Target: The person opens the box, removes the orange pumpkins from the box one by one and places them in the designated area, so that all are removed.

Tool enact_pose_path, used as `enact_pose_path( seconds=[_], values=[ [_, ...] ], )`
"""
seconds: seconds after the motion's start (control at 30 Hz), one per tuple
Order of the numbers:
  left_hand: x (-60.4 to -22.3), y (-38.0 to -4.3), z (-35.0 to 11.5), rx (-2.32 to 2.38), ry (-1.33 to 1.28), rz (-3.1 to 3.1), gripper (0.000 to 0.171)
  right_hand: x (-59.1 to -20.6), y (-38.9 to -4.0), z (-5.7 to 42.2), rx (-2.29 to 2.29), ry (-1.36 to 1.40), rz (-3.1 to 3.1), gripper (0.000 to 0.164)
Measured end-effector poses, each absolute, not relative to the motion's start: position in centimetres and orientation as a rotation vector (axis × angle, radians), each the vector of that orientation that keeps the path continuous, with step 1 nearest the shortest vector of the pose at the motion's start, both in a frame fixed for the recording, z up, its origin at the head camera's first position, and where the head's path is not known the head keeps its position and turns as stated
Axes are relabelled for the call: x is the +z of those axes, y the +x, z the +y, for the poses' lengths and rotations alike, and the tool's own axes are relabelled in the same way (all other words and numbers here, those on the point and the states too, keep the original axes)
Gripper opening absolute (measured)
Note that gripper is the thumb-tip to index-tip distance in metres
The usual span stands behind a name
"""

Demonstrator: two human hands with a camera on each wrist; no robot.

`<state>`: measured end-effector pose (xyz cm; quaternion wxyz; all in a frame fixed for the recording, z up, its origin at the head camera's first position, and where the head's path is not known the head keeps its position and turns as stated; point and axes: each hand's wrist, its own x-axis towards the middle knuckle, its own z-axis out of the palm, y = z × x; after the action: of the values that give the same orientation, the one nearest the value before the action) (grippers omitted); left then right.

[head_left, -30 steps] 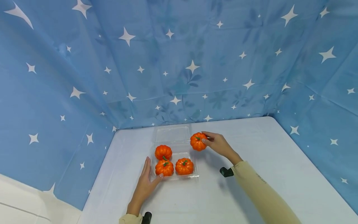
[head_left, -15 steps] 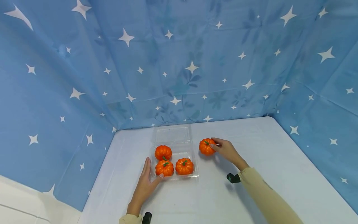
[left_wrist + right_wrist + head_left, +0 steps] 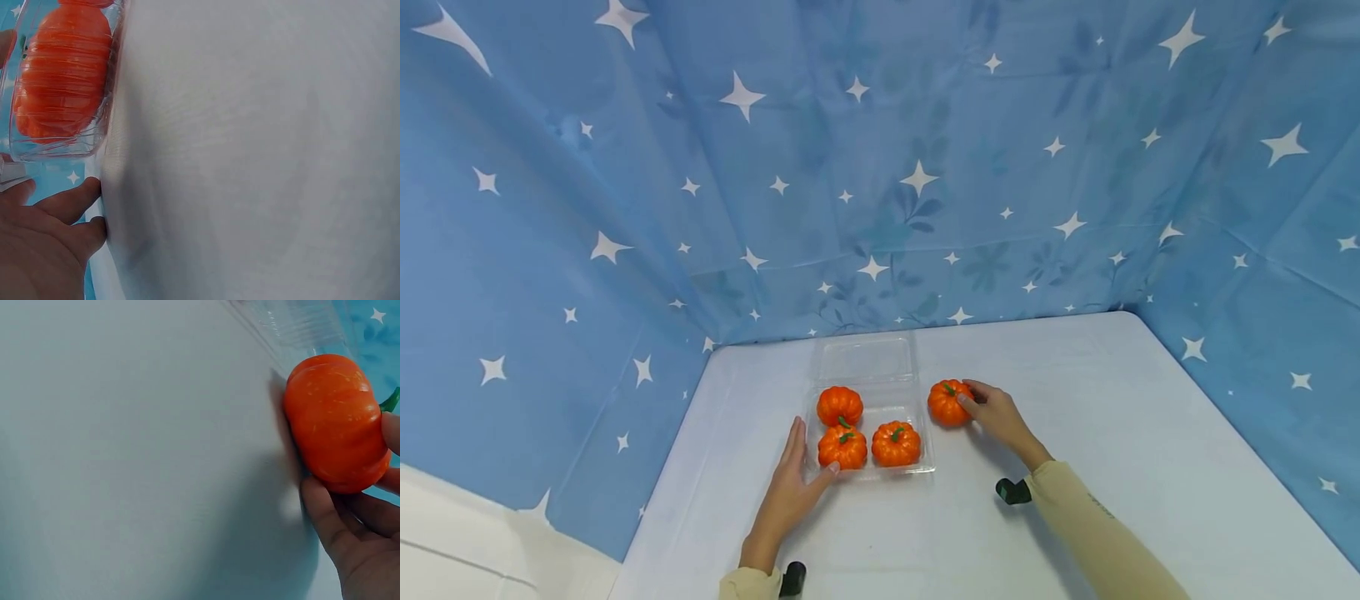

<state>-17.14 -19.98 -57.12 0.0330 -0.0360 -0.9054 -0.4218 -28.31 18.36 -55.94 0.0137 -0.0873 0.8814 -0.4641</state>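
My right hand point(image 3: 1002, 419) grips a small orange toy pumpkin point(image 3: 946, 407) by its right side, low over the table just right of a clear plastic box point(image 3: 891, 414). In the right wrist view the thumb lies by the pumpkin's green stem point(image 3: 391, 400) and the fingers curl round its side. Three more pumpkins sit in the box: back left point(image 3: 839, 406), front left point(image 3: 842, 450) and front right point(image 3: 896, 443). The box's back right spot holds none. My left hand point(image 3: 790, 492) rests at the box's front left corner, fingers straight along its side and thumb at the front rim.
The box's clear lid point(image 3: 865, 360) lies folded back behind it, towards the blue star-patterned curtain point(image 3: 917, 217). A white cloth covers the table point(image 3: 1075, 375). A small dark device point(image 3: 1012, 492) sits at the right wrist, and another point(image 3: 793, 578) at the left.
From above the box's back right edge, the right hand has carried its pumpkin right and down towards the table, then slightly back left. The left hand and the boxed pumpkins have stayed put.
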Motion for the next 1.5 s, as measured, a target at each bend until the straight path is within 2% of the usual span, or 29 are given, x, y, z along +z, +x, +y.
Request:
enact_pose_path(
  seconds=[0.73, 1.07, 1.27, 1.5],
  values=[
    [-56.9, -17.2, -20.0, -1.352, -0.128, -2.769, 0.106, -56.8, -27.7, 17.0, -1.497, -0.171, 2.752, 0.062],
    [-57.0, -17.1, -20.0, -1.338, -0.106, -2.789, 0.106, -54.5, -27.2, 16.9, -1.635, -0.112, 2.746, 0.069],
    [-57.1, -17.2, -20.0, -1.33, -0.116, -2.778, 0.107, -52.3, -26.4, 15.7, -1.656, -0.28, 2.831, 0.068],
    [-57.0, -17.1, -20.0, -1.341, -0.116, -2.776, 0.107, -51.9, -25.4, 13.8, -1.6, -0.499, 2.866, 0.067]
  ],
)
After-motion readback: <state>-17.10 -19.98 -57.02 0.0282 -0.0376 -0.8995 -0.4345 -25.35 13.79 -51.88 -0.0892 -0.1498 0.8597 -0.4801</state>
